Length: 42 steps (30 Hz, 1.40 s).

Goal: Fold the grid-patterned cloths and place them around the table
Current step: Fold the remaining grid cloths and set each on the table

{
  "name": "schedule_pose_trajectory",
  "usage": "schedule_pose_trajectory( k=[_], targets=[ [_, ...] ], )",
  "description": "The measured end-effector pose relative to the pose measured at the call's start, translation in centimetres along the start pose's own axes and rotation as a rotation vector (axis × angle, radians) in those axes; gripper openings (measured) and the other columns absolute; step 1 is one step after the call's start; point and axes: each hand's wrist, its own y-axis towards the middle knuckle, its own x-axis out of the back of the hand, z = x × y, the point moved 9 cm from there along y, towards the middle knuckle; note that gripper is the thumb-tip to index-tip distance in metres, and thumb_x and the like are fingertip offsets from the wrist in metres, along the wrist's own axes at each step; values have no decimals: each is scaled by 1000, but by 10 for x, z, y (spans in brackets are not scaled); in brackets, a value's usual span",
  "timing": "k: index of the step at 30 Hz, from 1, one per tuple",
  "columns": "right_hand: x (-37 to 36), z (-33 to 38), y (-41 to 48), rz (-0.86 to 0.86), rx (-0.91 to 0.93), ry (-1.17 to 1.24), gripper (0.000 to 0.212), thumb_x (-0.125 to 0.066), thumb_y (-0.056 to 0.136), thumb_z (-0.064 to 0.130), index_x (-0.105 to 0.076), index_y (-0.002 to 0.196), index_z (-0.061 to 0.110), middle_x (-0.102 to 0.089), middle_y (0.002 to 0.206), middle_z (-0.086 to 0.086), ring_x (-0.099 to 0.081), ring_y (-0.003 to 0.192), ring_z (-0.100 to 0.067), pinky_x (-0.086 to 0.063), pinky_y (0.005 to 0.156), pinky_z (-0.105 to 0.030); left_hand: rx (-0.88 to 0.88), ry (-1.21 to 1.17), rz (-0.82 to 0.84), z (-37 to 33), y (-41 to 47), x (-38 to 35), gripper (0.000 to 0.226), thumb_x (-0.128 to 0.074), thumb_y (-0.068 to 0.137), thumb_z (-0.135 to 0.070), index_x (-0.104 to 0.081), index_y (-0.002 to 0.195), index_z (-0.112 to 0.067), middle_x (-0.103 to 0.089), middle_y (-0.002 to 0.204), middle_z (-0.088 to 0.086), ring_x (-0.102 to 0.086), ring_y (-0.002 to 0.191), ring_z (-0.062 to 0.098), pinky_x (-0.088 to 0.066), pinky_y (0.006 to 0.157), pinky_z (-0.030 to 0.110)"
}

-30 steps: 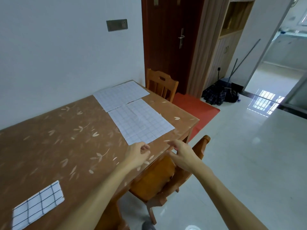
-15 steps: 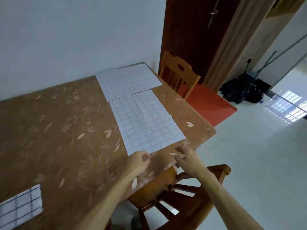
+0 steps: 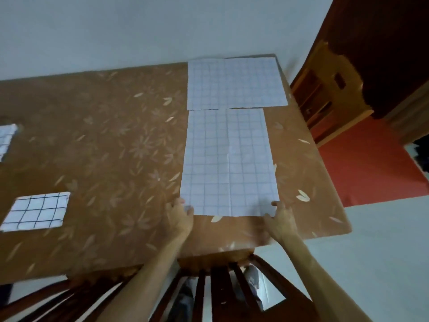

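A pale grid-patterned cloth [image 3: 228,161] lies flat and unfolded on the brown leaf-print table [image 3: 104,140], its near edge towards me. My left hand [image 3: 180,217] pinches its near left corner and my right hand [image 3: 279,218] pinches its near right corner. A second unfolded grid cloth [image 3: 235,83] lies flat beyond it, at the far edge by the wall. A small folded cloth with dark grid lines [image 3: 37,211] sits at the left. Another folded cloth [image 3: 7,138] shows partly at the left frame edge.
A wooden chair [image 3: 216,291] stands tucked under the near table edge, just below my arms. Another wooden chair [image 3: 329,94] stands at the right end of the table, beside a red mat [image 3: 366,163]. A white wall runs along the far side.
My view has swung to face the table squarely. Both hands have reached the near corners of the closer cloth and taken hold of them.
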Motion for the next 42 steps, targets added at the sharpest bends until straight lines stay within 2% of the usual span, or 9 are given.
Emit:
schedule_pose_trajectory(
  k=[5,11,17,21,25,29,32,36,42],
  targets=[
    [6,-18,43,29,-35,-9,53,-59,93,15,-35,137,-1,-37,139,-26,-53,114,-45,-46,95,-44,149,-84,-85,8,1,-16,29,-76,85,-19,-61,109,-11,-70,108,12,-66,99,30,-54,87,45],
    [0,-21,57,87,-22,132,44,-62,92,18,-39,126,3,-65,112,-17,-63,101,-37,-47,77,-38,252,-127,-48,5,-11,-31,27,-69,90,-15,-63,115,-7,-70,109,11,-64,104,31,-43,81,33],
    [-1,-20,57,213,19,42,15,-60,90,21,-67,85,9,-69,85,-7,-67,91,-29,-55,80,-38,285,-230,-1,-12,-22,-19,12,-62,93,-24,-70,93,-16,-70,88,-1,-63,81,18,-41,68,29],
    [15,-7,45,209,55,112,20,-56,93,29,-68,90,12,-69,88,-7,-64,87,-26,-49,76,-34,274,-441,-35,-25,-25,11,12,-62,93,-26,-65,85,-18,-66,81,-1,-60,75,16,-42,62,26],
    [54,30,31,85,151,322,8,-59,93,21,-57,97,14,-71,91,-10,-64,77,-21,-52,67,-36,146,-615,-133,-46,-25,67,16,-67,92,-22,-64,80,-11,-61,72,-7,-59,68,10,-38,61,21],
    [100,78,-3,23,311,585,25,-58,94,9,-52,115,23,-74,80,-8,-72,70,-22,-61,73,-38,-31,-753,-223,-63,-23,131,16,-69,87,-19,-69,72,-26,-72,100,-5,-67,85,7,-46,73,17],
    [128,117,-38,52,429,675,28,-44,99,1,-68,112,7,-73,93,-13,-70,63,-13,-56,60,-23,-183,-809,-267,-79,-31,179,21,-63,93,-9,-75,80,-18,-70,70,-19,-63,72,-5,-45,63,9],
    [153,159,-75,109,600,679,46,-29,94,-10,-70,110,2,-76,109,-9,-73,96,-25,-55,78,-34,-399,-838,-330,-100,-46,237,42,-61,95,-12,-75,63,-36,-69,63,-14,-60,63,-2,-45,67,21],
    [193,206,-129,-90,839,487,11,-77,85,21,-76,92,12,-77,86,1,-70,76,-8,-54,69,-22,-589,-913,-283,-123,-57,297,29,-60,83,-6,-80,87,-27,-79,92,-12,-66,85,17,-51,82,33]
  ],
)
